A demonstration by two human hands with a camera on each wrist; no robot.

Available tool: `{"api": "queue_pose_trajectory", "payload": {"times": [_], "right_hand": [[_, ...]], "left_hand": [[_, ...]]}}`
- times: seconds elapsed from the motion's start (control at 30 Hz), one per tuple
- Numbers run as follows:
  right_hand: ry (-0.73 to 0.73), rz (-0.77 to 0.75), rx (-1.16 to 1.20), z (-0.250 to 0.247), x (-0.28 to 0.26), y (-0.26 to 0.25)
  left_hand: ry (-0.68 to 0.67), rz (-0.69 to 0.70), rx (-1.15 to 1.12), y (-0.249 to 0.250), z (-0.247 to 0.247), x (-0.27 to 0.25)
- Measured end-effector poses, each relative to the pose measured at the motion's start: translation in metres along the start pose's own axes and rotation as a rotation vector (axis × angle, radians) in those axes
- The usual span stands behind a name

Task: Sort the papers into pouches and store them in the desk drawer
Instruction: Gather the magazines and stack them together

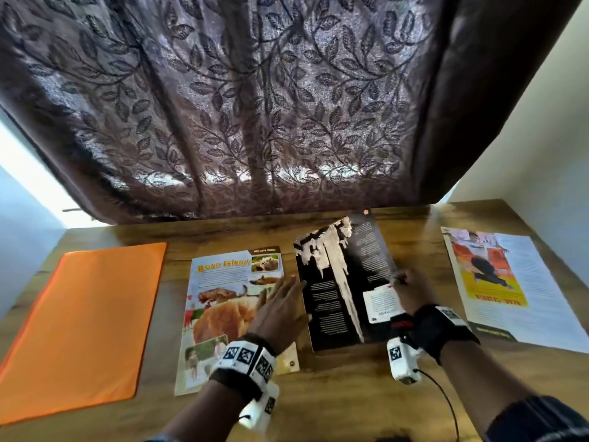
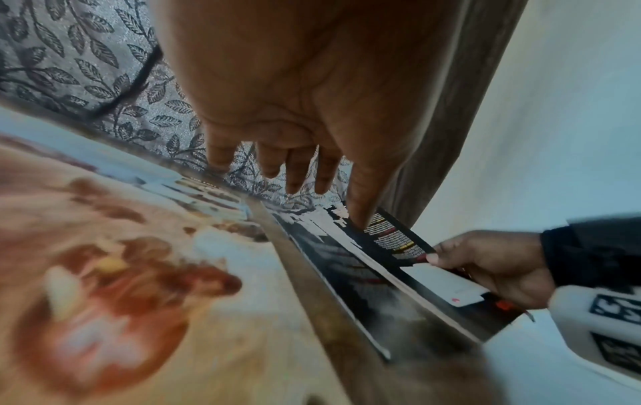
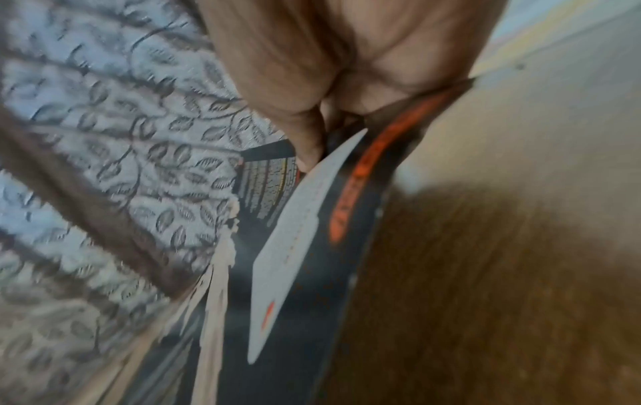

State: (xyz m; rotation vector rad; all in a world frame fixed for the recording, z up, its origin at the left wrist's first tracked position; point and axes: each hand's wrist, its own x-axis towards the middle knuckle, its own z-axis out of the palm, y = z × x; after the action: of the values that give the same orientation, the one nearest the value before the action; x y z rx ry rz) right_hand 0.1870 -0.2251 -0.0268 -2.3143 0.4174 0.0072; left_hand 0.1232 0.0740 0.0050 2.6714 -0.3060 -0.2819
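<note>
While right hand (image 1: 404, 290) fingers pinch one of three papers (image 1: 344, 282), left hand (image 1: 280, 311) fingers lie straight beside one orange pouch (image 1: 83, 327)

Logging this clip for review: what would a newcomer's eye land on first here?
The bright orange pouch lying flat at the desk's left end stands out most. Next comes the black page at the centre, its right edge lifted off the wooden desk in the right hand's grip, with the open left hand beside it over the Bear Island page.
</note>
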Motion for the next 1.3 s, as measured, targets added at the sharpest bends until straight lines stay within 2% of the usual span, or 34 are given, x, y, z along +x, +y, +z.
{"api": "queue_pose_trajectory", "payload": {"times": [0.23,0.33,0.43,0.53,0.6,0.67,0.73,0.83,0.93,1.0,1.07,1.17,1.23,1.3], "right_hand": [[-0.044,-0.065,0.104,-0.032,-0.007,-0.006],[-0.088,-0.107,0.130,-0.038,-0.010,-0.022],[-0.117,-0.231,0.093,-0.044,-0.013,-0.047],[-0.149,-0.334,-0.020,-0.045,-0.016,-0.070],[-0.169,-0.415,-0.056,-0.044,-0.021,-0.085],[-0.177,-0.476,-0.048,-0.043,-0.028,-0.099],[-0.178,-0.484,-0.040,-0.044,-0.032,-0.108],[-0.149,-0.393,-0.016,-0.043,-0.031,-0.103],[0.125,-0.274,0.118,-0.041,-0.025,-0.089],[0.200,-0.143,0.240,-0.038,-0.026,-0.088],[0.116,-0.021,0.301,-0.026,-0.029,-0.091],[-0.156,0.045,0.429,0.004,-0.038,-0.104],[-0.323,0.065,0.492,0.033,-0.049,-0.118],[-0.357,0.068,0.448,0.065,-0.059,-0.127]], "left_hand": [[0.149,0.008,-0.055,0.011,-0.033,0.033],[0.191,0.117,-0.011,0.025,-0.050,0.048],[0.244,0.289,0.160,0.048,-0.068,0.065],[0.262,0.468,0.465,0.074,-0.081,0.081],[0.221,0.560,0.588,0.084,-0.088,0.089],[0.162,0.580,0.661,0.088,-0.095,0.093],[0.093,0.534,0.636,0.086,-0.104,0.093],[-0.003,0.404,0.398,0.064,-0.118,0.088],[0.062,0.256,0.195,0.025,-0.132,0.076],[0.121,0.141,0.001,-0.002,-0.139,0.066],[0.154,0.038,-0.193,-0.032,-0.138,0.058],[0.234,-0.103,-0.373,-0.081,-0.117,0.051],[0.288,-0.257,-0.421,-0.108,-0.102,0.038],[0.333,-0.408,-0.522,-0.136,-0.085,0.021]]}}
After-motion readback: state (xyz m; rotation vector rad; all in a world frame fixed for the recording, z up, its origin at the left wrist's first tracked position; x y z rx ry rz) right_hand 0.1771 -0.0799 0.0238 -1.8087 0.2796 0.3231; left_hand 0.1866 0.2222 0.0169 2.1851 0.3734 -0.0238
